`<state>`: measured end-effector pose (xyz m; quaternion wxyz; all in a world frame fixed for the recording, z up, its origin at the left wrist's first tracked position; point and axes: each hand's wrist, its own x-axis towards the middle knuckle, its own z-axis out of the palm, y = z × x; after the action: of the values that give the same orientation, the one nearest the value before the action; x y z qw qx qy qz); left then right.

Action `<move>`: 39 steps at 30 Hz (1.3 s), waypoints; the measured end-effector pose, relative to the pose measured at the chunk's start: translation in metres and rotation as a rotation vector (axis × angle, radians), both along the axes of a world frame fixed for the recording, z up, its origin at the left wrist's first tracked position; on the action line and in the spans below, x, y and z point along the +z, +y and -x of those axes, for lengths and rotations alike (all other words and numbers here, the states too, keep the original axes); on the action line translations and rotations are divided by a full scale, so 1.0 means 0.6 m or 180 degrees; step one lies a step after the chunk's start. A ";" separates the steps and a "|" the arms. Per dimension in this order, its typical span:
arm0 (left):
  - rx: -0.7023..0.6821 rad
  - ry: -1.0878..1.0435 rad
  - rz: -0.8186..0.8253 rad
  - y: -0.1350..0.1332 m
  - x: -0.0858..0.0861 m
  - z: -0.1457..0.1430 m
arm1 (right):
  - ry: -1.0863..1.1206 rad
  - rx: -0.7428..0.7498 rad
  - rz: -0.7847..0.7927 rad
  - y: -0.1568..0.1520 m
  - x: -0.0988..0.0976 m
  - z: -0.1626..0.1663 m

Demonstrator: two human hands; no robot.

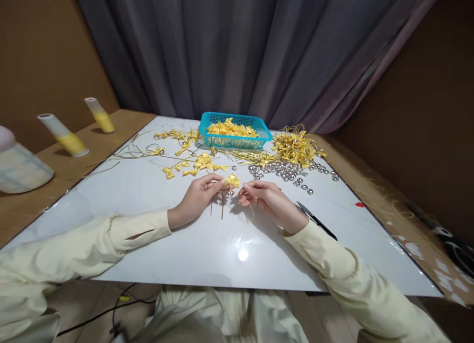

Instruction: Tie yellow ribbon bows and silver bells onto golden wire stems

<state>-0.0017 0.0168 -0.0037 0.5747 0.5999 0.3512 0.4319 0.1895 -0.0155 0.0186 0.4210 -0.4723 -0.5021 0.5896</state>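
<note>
My left hand [198, 194] pinches a small yellow ribbon bow [232, 181] just above the white board [148, 234]. My right hand [264, 199] is closed beside it, fingertips pinching a thin gold wire [222, 209] that trails down from the bow. Both hands meet at the middle of the board. A small silver bell seems to hang under the bow, too small to be sure.
A blue basket [237, 138] of yellow bows stands at the back. Loose bows [194, 165] lie left, a tangle of bows and wire [294, 146] right, and several silver bells [289, 172]. Black scissors [314, 218] lie by my right wrist. Thread spools [64, 135] stand at left.
</note>
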 end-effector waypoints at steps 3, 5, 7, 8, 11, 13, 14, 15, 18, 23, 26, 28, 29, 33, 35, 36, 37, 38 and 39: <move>0.0052 -0.0081 0.0306 0.000 -0.001 -0.001 | -0.1301 -0.0485 -0.1709 -0.012 0.003 0.005; 0.0058 -0.0194 0.0544 -0.001 0.001 -0.002 | -0.2061 -0.0329 -0.2957 -0.019 0.003 0.010; 0.0059 -0.0307 0.0706 -0.001 0.003 -0.003 | -0.2681 0.0124 -0.3770 -0.024 0.000 0.015; 0.0061 -0.0336 0.0738 -0.001 0.004 -0.003 | -0.2961 0.0335 -0.4005 -0.024 -0.002 0.017; 0.0004 -0.0357 0.0754 -0.002 0.007 -0.002 | -0.3592 0.0649 -0.4319 -0.022 -0.010 0.019; -0.0082 -0.0370 0.0809 -0.003 0.009 -0.002 | -0.3695 0.0735 -0.4386 -0.018 -0.013 0.017; -0.0130 -0.0375 0.0842 -0.004 0.010 -0.003 | -0.3639 0.0751 -0.4384 -0.017 -0.015 0.016; -0.0177 -0.0377 0.0859 -0.005 0.011 -0.003 | -0.3522 0.0734 -0.4349 -0.016 -0.016 0.015; -0.0277 -0.0383 0.0796 -0.008 0.012 -0.003 | -0.2834 0.0511 -0.4032 -0.014 -0.018 0.013; -0.0256 -0.0466 0.0665 -0.008 0.012 -0.004 | -0.1896 -0.0196 -0.2716 -0.012 -0.011 0.014; -0.0222 -0.0548 0.0704 -0.008 0.009 -0.003 | -0.1510 -0.0438 -0.1459 -0.008 -0.004 0.010; -0.0208 -0.0537 0.0679 -0.008 0.007 -0.003 | -0.1299 -0.0526 -0.1057 -0.005 -0.002 0.007; -0.0203 -0.0524 0.0646 -0.008 0.005 -0.003 | -0.1279 -0.0583 -0.1083 -0.004 -0.002 0.006; -0.0156 -0.0336 0.0365 -0.007 0.002 0.000 | -0.1619 -0.0553 -0.1956 -0.004 -0.004 0.006; -0.0070 -0.0080 0.0041 -0.005 0.003 0.002 | -0.1756 -0.0332 -0.2225 -0.008 -0.005 0.010; -0.0006 0.0080 -0.0144 -0.004 0.004 0.002 | -0.1774 -0.0216 -0.2251 -0.010 -0.005 0.012; 0.0072 0.0229 -0.0319 -0.003 0.005 0.003 | -0.1766 -0.0108 -0.2206 -0.011 -0.005 0.013; 0.0154 0.0350 -0.0470 -0.002 0.006 0.003 | -0.1737 -0.0026 -0.2122 -0.012 -0.006 0.015; 0.0231 0.0435 -0.0596 -0.001 0.006 0.003 | -0.1694 0.0023 -0.2023 -0.012 -0.007 0.017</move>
<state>-0.0038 0.0162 0.0001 0.4748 0.6659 0.3691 0.4414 0.1795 -0.0227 0.0146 0.3993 -0.4529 -0.7521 0.2640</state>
